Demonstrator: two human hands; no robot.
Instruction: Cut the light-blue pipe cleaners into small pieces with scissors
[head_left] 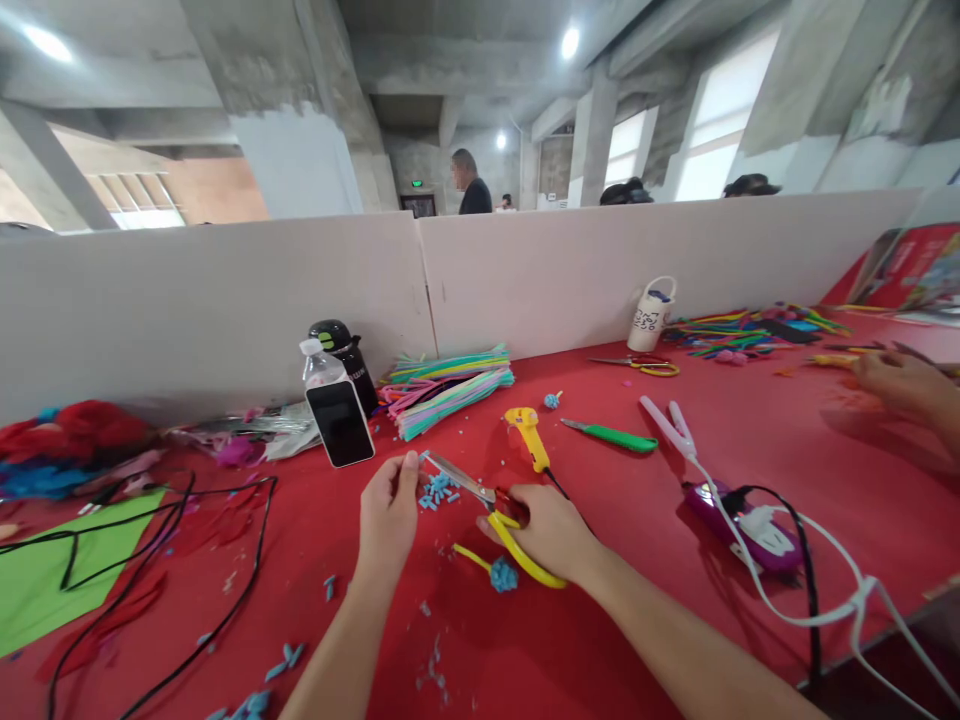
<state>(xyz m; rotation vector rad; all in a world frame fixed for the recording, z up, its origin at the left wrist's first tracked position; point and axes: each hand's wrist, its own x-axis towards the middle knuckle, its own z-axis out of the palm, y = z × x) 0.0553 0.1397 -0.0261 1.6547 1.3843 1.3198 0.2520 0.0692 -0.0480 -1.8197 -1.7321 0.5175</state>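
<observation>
My left hand [388, 508] is closed in a pinch on a short blue pipe cleaner [424, 456], most of it hidden by the fingers. My right hand [546, 530] grips scissors [517, 545] with yellow and red handles, their blades pointing left to the pipe cleaner by my left fingertips. Below the blades lies a small heap of cut blue pieces [438, 492]. A fuzzy blue ball [503, 575] with a yellow stem rests on the red table just under my right hand.
Beyond the scissors lie a yellow glue gun [529, 435] and a green-handled cutter [619, 438]. Pipe cleaner bundles [450, 390], a phone [341, 424] and a black bottle [352, 360] stand near the divider. At right are a purple power strip [742, 530] with cables and another person's hand [900, 385].
</observation>
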